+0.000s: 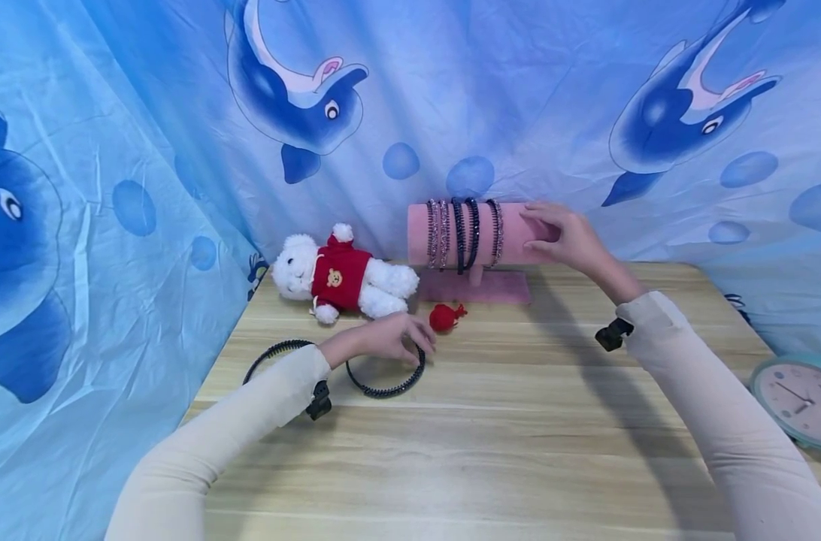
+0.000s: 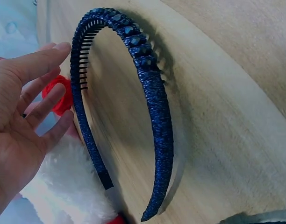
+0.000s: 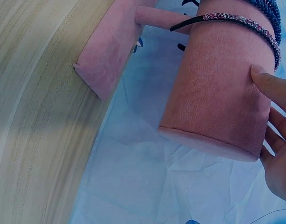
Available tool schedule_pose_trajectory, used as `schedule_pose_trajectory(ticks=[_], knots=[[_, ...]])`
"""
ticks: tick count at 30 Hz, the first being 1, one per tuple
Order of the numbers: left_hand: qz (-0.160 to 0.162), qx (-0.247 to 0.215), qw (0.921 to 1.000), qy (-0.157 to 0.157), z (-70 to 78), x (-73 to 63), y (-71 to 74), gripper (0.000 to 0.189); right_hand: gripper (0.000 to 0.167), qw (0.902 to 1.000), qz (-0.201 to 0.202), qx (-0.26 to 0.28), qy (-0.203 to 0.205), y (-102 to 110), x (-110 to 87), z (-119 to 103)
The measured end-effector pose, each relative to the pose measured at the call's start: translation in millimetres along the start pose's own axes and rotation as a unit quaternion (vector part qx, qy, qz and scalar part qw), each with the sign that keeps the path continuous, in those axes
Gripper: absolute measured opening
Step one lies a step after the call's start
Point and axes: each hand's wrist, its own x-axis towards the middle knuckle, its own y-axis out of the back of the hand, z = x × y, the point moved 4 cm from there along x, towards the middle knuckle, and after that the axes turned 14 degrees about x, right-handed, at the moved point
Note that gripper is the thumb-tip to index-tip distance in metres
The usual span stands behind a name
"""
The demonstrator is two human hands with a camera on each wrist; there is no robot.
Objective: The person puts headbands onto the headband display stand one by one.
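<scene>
My left hand (image 1: 393,338) is at a dark blue headband (image 2: 159,126) with beads on top and inner comb teeth, standing on the table. In the left wrist view its fingers are loosely extended, fingertips right at the band's edge. My right hand (image 1: 568,234) holds the bare right end of a pink plush headband stand (image 3: 218,88). Its thumb lies on the roll, and the other fingers reach round the edge, partly hidden. Several headbands, dark beaded (image 1: 459,237) and pinkish glittery (image 1: 444,234), sit on the roll's left and middle.
Another dark headband (image 1: 278,348) is partly behind my left sleeve. A white plush bear (image 1: 343,274) in a red top lies left of the stand. Before the stand's base (image 1: 505,287) is a small red pouch (image 1: 442,318). A clock (image 1: 803,402) stands at the right edge.
</scene>
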Motion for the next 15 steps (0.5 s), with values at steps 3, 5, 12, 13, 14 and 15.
schedule_pose_trajectory(ticks=[3,5,12,13,14,15], knots=[[-0.005,0.009,0.9999,-0.006,0.3,1.6,-1.5,0.027,0.061,1.0,0.002,0.001,0.003,0.4,-0.7,-0.5],[-0.01,0.012,0.9999,-0.006,0.0,3.3,-2.9,0.028,0.06,1.0,0.004,0.0,0.006,0.6,-1.0,-0.8],[-0.017,0.021,0.9996,0.012,-0.8,7.6,-8.2,0.029,0.062,1.0,0.006,-0.001,0.006,0.4,-1.1,-1.0],[-0.015,0.023,0.9995,0.013,-0.5,7.9,-8.7,0.029,0.062,1.0,0.006,-0.002,0.005,0.4,-1.1,-0.3],[-0.012,0.025,0.9995,0.012,-0.5,8.3,-9.3,0.028,0.062,1.0,0.005,-0.001,0.003,0.4,-1.2,-0.1],[-0.009,0.028,0.9995,0.01,-0.4,8.7,-9.8,0.028,0.062,1.0,0.005,0.0,0.003,0.5,-1.3,0.1]])
